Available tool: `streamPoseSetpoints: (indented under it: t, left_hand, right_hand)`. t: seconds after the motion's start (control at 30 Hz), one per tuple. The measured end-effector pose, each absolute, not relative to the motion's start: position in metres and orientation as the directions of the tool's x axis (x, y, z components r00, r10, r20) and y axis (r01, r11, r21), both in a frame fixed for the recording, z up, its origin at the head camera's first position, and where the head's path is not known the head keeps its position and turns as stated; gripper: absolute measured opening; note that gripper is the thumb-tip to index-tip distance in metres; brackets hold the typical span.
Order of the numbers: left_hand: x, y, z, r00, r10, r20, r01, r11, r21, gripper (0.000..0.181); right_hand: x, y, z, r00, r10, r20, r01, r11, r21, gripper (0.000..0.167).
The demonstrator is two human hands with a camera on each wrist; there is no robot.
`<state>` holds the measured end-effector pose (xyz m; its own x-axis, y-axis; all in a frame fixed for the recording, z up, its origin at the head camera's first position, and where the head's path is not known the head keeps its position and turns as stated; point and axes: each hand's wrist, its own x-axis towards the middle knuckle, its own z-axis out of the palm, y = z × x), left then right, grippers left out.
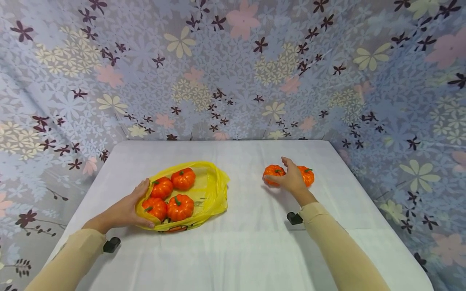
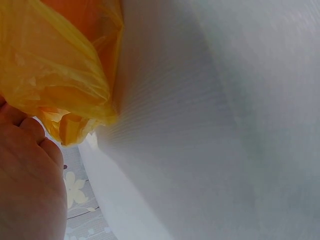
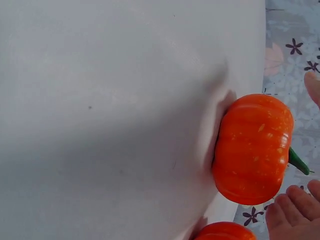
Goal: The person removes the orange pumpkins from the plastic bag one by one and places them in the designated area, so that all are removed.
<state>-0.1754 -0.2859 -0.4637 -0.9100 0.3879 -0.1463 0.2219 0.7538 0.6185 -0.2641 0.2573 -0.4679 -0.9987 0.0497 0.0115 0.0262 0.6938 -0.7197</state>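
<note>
Several orange pumpkins lie in an open yellow plastic bag (image 1: 211, 202) on the left of the table. My left hand (image 1: 125, 208) rests against the bag's left side, thumb along the near edge; in the left wrist view the fingers are beside the yellow plastic (image 2: 55, 75). On the right are two more pumpkins. My right hand (image 1: 292, 180) is over the left one (image 1: 273, 173), thumb and fingers spread around it; the other pumpkin (image 1: 307, 176) is just right of the hand. The right wrist view shows a pumpkin (image 3: 255, 150) with a green stem between thumb and fingers.
A white cloth (image 1: 240, 250) covers the table, whose far edge meets a floral curtain (image 1: 233, 81). Floral fabric also hangs along both sides. A part of a second pumpkin (image 3: 225, 231) shows at the bottom of the right wrist view.
</note>
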Motion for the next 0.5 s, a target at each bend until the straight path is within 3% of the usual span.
streamPoseSetpoints:
  t: [0.5]
  left_hand:
    - [-0.175, -0.286, -0.463, -0.910, 0.389, -0.145, 0.222, 0.751, 0.622, 0.139]
  right_hand:
    - [-0.265, 0.229, -0.447, -0.994, -0.067, 0.088, -0.109, 0.693, -0.713, 0.111]
